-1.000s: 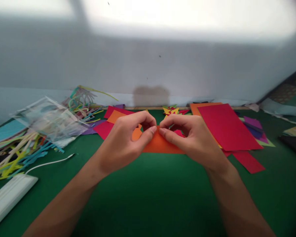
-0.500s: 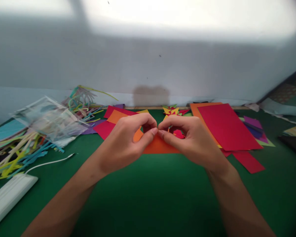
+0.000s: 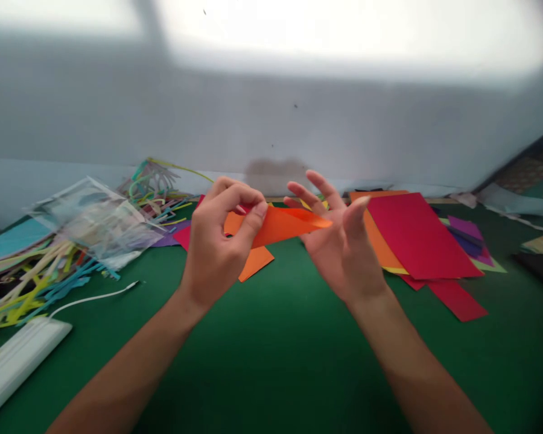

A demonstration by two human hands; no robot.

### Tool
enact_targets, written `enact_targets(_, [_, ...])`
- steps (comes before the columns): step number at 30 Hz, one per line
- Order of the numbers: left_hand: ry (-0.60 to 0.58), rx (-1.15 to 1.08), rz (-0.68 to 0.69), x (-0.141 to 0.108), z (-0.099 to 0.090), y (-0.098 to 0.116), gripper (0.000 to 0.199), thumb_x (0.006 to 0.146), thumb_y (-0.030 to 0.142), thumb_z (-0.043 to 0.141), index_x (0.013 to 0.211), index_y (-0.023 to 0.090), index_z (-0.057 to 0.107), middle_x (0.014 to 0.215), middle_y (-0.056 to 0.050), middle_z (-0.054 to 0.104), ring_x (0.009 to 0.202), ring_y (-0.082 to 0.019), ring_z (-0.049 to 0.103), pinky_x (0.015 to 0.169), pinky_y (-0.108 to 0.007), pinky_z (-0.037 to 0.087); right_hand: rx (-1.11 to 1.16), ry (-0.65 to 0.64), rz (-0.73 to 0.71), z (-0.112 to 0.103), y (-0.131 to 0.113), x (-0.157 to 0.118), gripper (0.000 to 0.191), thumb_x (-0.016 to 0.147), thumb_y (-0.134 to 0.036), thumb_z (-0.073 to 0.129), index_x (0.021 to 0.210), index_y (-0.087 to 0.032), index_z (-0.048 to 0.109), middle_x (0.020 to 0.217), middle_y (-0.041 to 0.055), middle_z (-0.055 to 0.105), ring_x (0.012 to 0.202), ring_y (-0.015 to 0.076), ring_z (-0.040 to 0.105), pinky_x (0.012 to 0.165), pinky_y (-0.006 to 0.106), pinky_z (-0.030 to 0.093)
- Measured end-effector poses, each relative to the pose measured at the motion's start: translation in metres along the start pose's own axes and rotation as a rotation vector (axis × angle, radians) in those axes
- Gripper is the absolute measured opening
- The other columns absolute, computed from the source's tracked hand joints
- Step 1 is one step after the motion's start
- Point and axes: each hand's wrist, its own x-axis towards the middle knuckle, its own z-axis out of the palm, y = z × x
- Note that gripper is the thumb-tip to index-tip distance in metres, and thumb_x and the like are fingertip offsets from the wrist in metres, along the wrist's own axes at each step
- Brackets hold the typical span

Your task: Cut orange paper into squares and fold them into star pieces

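Observation:
A folded orange paper [image 3: 286,225] is held above the green table [image 3: 271,349], its pointed end toward the right. My left hand [image 3: 224,238] pinches its left part between thumb and fingers. My right hand [image 3: 344,241] is open, palm turned up and fingers spread, just beside the paper's pointed end; whether it touches the paper I cannot tell. Below the held piece, another orange paper [image 3: 256,263] lies on the table. Behind my hands, a bit of yellow paper shows between the fingers.
Red sheets [image 3: 423,235] lie over orange ones at the right, with purple paper [image 3: 468,232] beyond. At the left are a clear plastic bag [image 3: 95,211], coloured paper strips [image 3: 40,280], a white power strip [image 3: 22,367] and a white cable [image 3: 93,296]. A wall stands behind.
My right hand has let go, opened and turned palm up. The left hand has shifted slightly left and tilted upward. The orange paper now shows stretched out to the right.

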Motion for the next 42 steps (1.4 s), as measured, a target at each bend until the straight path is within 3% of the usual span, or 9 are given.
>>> enact_targets(4, [0.175, -0.036, -0.029, -0.006, 0.011, -0.006, 0.013, 0.095, 0.018, 0.06, 0.083, 0.023, 0.064, 0.088, -0.002, 0.058, 0.086, -0.018, 0.057, 0.081, -0.034, 0.049, 0.14, -0.054, 0.067, 0.018, 0.027, -0.007, 0.055, 0.084, -0.063, 0.072, 0.131, -0.036, 0.058, 0.147, 0.0029, 0.057, 0.141, 0.0277, 0.049, 0.111, 0.047, 0.045])
enact_targets(8, [0.23, -0.034, 0.004, -0.013, 0.024, -0.007, 0.012, 0.095, 0.019, 0.062, 0.084, 0.022, 0.064, 0.089, -0.002, 0.057, 0.088, -0.018, 0.057, 0.081, -0.035, 0.05, 0.224, -0.035, 0.122, 0.036, 0.04, -0.014, 0.03, 0.085, -0.044, 0.079, 0.109, -0.031, 0.069, 0.121, 0.0027, 0.071, 0.127, 0.0262, 0.06, 0.109, 0.045, 0.047])
enact_targets(11, [0.214, -0.034, 0.027, -0.018, 0.031, -0.006, 0.011, 0.095, 0.019, 0.062, 0.086, 0.023, 0.064, 0.091, -0.003, 0.057, 0.09, -0.019, 0.057, 0.082, -0.036, 0.051, 0.267, 0.048, 0.149, 0.043, 0.038, -0.016, 0.018, 0.087, -0.038, 0.076, 0.103, -0.03, 0.071, 0.121, 0.0007, 0.072, 0.127, 0.0241, 0.061, 0.111, 0.043, 0.047])
enact_targets(18, [0.192, -0.037, 0.0, -0.025, 0.036, -0.006, 0.01, 0.095, 0.019, 0.061, 0.086, 0.024, 0.062, 0.093, -0.004, 0.059, 0.09, -0.02, 0.058, 0.083, -0.038, 0.054, 0.306, 0.224, 0.19, 0.049, 0.038, -0.018, 0.014, 0.087, -0.033, 0.076, 0.1, -0.03, 0.075, 0.115, -0.0004, 0.075, 0.124, 0.023, 0.063, 0.112, 0.041, 0.048])
enact_targets(30, [0.218, -0.071, 0.005, -0.025, 0.04, -0.009, 0.013, 0.095, 0.015, 0.06, 0.085, 0.022, 0.062, 0.09, -0.003, 0.057, 0.088, -0.018, 0.057, 0.08, -0.034, 0.052, 0.291, 0.356, 0.161, 0.051, 0.042, -0.016, 0.015, 0.082, -0.031, 0.079, 0.096, -0.027, 0.077, 0.11, 0.001, 0.078, 0.119, 0.0241, 0.067, 0.107, 0.041, 0.05])
enact_targets(42, [0.208, -0.042, -0.015, -0.024, 0.037, -0.012, 0.012, 0.096, 0.019, 0.06, 0.085, 0.022, 0.061, 0.089, -0.003, 0.057, 0.087, -0.017, 0.057, 0.077, -0.033, 0.05, 0.215, 0.379, 0.196, 0.046, 0.047, -0.014, 0.014, 0.082, -0.035, 0.078, 0.09, -0.025, 0.072, 0.104, 0.0008, 0.077, 0.115, 0.0229, 0.068, 0.104, 0.038, 0.05])
